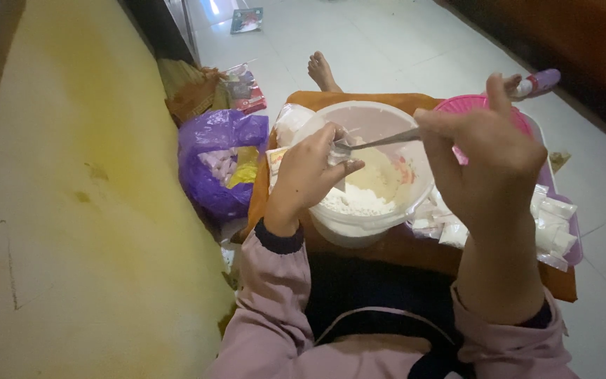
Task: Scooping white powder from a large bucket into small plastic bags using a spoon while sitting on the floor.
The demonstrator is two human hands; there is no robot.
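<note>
Left hand point(313, 172) is pinching a small clear packet point(337, 156) over the white bowl point(366, 221) of powder at scene centre; right hand point(489, 151), fingers closed, is gripping a metal spoon point(380, 141) reaching into the packet. Filled sachets point(552, 235) are lying on a pink tray point(575, 254) at right, partly hidden by the right wrist. A purple bag point(222, 165) is sitting at left, against a yellow mattress point(71, 175).

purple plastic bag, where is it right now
In the head view the purple plastic bag sits on the floor at the person's left, between the yellow mattress and the white tub of powder, just beyond the left hand.
</note>
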